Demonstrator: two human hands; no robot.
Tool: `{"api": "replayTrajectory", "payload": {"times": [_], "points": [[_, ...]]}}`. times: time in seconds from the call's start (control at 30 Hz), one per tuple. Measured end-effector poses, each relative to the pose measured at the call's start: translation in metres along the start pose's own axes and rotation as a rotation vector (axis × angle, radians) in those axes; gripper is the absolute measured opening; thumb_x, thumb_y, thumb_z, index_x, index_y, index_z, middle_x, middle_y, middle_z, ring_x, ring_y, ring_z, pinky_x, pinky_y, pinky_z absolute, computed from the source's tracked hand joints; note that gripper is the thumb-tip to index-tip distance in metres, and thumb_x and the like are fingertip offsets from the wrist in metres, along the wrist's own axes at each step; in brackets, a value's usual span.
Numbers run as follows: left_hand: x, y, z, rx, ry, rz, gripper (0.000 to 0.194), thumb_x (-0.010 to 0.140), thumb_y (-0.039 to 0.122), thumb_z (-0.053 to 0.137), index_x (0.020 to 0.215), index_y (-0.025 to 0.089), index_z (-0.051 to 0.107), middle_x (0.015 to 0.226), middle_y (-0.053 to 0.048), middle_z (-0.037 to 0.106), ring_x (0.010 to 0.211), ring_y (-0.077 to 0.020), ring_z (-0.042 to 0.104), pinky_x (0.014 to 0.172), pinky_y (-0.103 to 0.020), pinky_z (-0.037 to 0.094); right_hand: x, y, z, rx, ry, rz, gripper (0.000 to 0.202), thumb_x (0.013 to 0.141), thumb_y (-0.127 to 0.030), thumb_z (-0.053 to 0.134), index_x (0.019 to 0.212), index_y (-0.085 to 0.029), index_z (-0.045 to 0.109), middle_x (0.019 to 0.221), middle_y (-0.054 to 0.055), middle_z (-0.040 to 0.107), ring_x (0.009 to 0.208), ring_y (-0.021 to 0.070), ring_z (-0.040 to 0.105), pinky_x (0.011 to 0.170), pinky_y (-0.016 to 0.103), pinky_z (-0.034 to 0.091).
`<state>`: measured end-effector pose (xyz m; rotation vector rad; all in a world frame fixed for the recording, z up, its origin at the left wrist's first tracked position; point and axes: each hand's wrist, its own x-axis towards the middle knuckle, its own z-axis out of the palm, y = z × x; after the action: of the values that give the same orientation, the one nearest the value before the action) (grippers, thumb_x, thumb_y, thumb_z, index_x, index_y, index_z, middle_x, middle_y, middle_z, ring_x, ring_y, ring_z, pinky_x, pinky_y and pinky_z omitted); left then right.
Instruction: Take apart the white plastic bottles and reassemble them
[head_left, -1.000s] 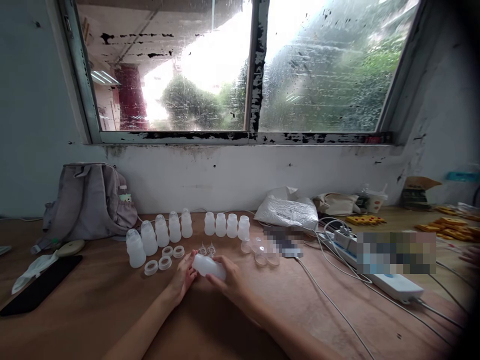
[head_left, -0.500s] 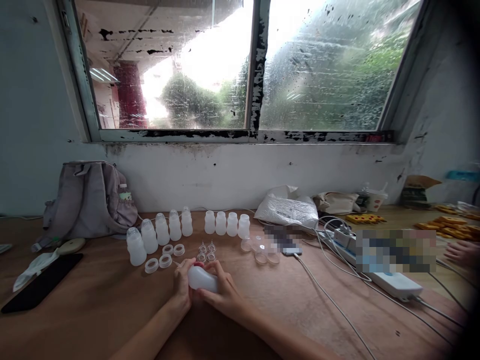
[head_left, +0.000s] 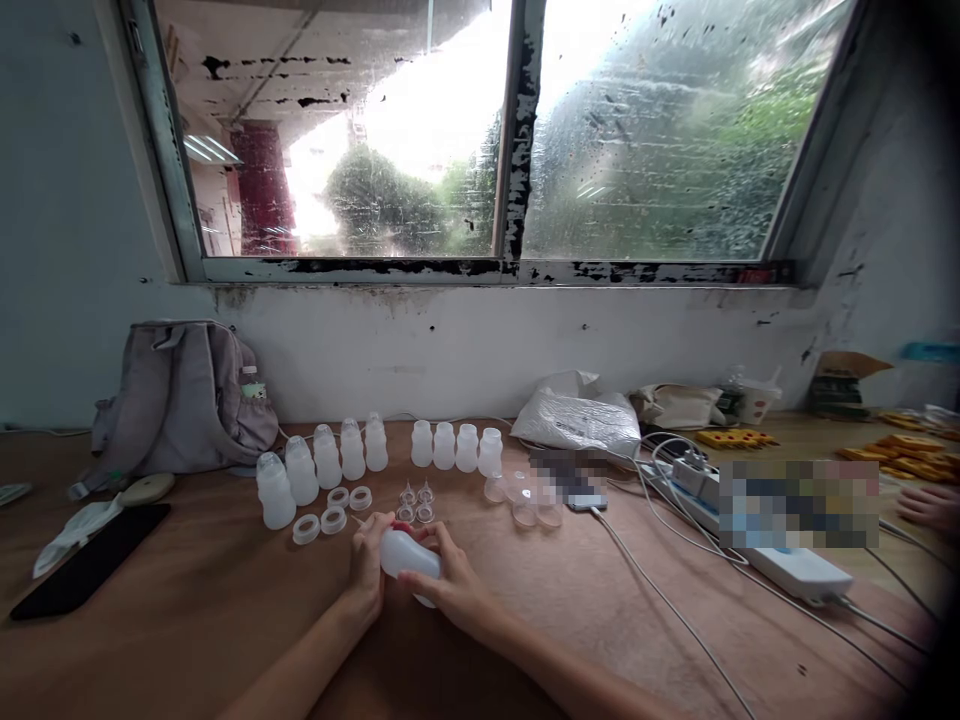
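A white translucent bottle [head_left: 409,558] lies tilted between my two hands, low in the middle of the view. My right hand [head_left: 454,590] wraps round its body from the right. My left hand [head_left: 366,565] has its fingers closed at the bottle's upper left end, with a bit of red between the hands. Just beyond are several clear nipples [head_left: 415,502]. White rings [head_left: 334,519] lie to the left, near a row of capped bottles [head_left: 301,472]. Behind stand uncapped bottles [head_left: 444,446], with clear domed caps [head_left: 525,508] to their right.
A grey backpack [head_left: 184,400] and a black flat object [head_left: 94,565] are at the left. On the right are a plugged-in phone [head_left: 587,501], a silvery bag [head_left: 581,420], a white power strip [head_left: 795,572] with cables, yellow parts [head_left: 911,455] and another person's hand [head_left: 930,505].
The bottle has tilted slightly between my hands, and its lower end now shows below my right thumb. The whole view has shifted a little.
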<state>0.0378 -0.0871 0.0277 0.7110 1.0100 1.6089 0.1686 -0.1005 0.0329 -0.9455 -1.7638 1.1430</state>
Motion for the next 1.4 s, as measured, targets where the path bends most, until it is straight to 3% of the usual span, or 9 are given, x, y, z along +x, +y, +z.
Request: {"api": "replayTrajectory", "payload": {"times": [0.27,0.43,0.53,0.63,0.73,0.87,1.13,1.27,1.4], "points": [[-0.002,0.004,0.007,-0.144,-0.256,-0.163,0.03,0.07,0.039,0.059,0.089,0.016,0.056,0.086,-0.006,0.064,0.078,-0.018,0.06,0.067,-0.026,0.046,0.008,0.011,-0.001,0.199,0.098,0.095,0.033,0.08,-0.048,0.039,0.097,-0.02,0.04,0.094,0.005,0.053,0.078,0.0158,0.053,0.063,0.026,0.045],[-0.005,0.001,0.006,-0.058,-0.231,-0.164,0.032,0.07,0.038,0.06,0.092,0.015,0.056,0.086,-0.007,0.065,0.077,-0.0181,0.061,0.065,-0.024,0.046,0.015,0.008,-0.014,0.05,0.053,-0.017,0.032,0.083,-0.046,0.033,0.089,-0.019,0.049,0.083,0.003,0.056,0.076,0.0153,0.053,0.066,0.027,0.044],[-0.003,0.002,0.005,-0.031,-0.176,-0.164,0.037,0.069,0.043,0.058,0.092,0.013,0.057,0.078,-0.007,0.065,0.07,-0.018,0.061,0.057,-0.023,0.045,0.026,0.011,-0.042,-0.222,0.09,-0.035,0.034,0.083,-0.043,0.033,0.076,-0.016,0.054,0.072,0.003,0.056,0.064,0.0152,0.053,0.058,0.027,0.042],[-0.001,0.005,0.004,0.001,-0.128,-0.198,0.041,0.067,0.047,0.058,0.09,0.012,0.058,0.074,-0.007,0.064,0.065,-0.0177,0.061,0.051,-0.023,0.045,0.035,0.014,-0.084,-0.682,0.326,-0.007,0.021,0.079,-0.033,0.043,0.079,-0.016,0.055,0.078,0.006,0.056,0.069,0.0176,0.054,0.062,0.029,0.04],[0.0,0.007,0.004,-0.002,-0.14,-0.237,0.042,0.067,0.049,0.057,0.09,0.013,0.059,0.078,-0.006,0.063,0.063,-0.0163,0.06,0.048,-0.022,0.044,0.038,0.013,-0.124,-1.013,0.495,0.242,0.025,0.077,-0.031,0.042,0.095,-0.017,0.053,0.098,0.011,0.051,0.077,0.0211,0.055,0.063,0.031,0.039],[-0.001,0.007,0.004,-0.024,-0.2,-0.259,0.043,0.069,0.05,0.053,0.091,0.013,0.06,0.081,-0.006,0.064,0.061,-0.0153,0.06,0.047,-0.021,0.043,0.036,0.015,-0.148,-1.113,0.358,0.51,0.031,0.077,-0.036,0.043,0.094,-0.013,0.056,0.1,0.016,0.05,0.084,0.0258,0.055,0.067,0.033,0.039],[-0.006,0.013,0.011,0.056,-0.278,-0.226,0.045,0.071,0.051,0.05,0.089,0.012,0.059,0.067,-0.006,0.063,0.045,-0.0125,0.055,0.04,-0.021,0.037,0.039,0.022,-0.112,-0.69,0.183,0.033,0.029,0.075,-0.041,0.048,0.084,-0.016,0.061,0.079,0.006,0.058,0.071,0.0179,0.056,0.063,0.029,0.042],[-0.011,0.012,0.015,0.105,-0.372,-0.097,0.04,0.069,0.049,0.054,0.09,0.015,0.055,0.079,-0.006,0.063,0.043,-0.0112,0.055,0.038,-0.02,0.036,0.041,0.01,-0.099,-0.143,0.26,-0.047,0.042,0.073,-0.049,0.048,0.097,-0.016,0.054,0.073,0.004,0.059,0.061,0.0155,0.055,0.046,0.024,0.042],[-0.018,0.007,0.016,0.161,-0.473,-0.12,0.043,0.068,0.052,0.054,0.093,0.016,0.053,0.077,-0.007,0.062,0.044,-0.0119,0.055,0.04,-0.021,0.037,0.04,0.002,-0.098,0.093,0.373,-0.083,0.039,0.07,-0.05,0.051,0.087,-0.016,0.055,0.071,0.004,0.06,0.059,0.0142,0.055,0.044,0.023,0.042]]}}
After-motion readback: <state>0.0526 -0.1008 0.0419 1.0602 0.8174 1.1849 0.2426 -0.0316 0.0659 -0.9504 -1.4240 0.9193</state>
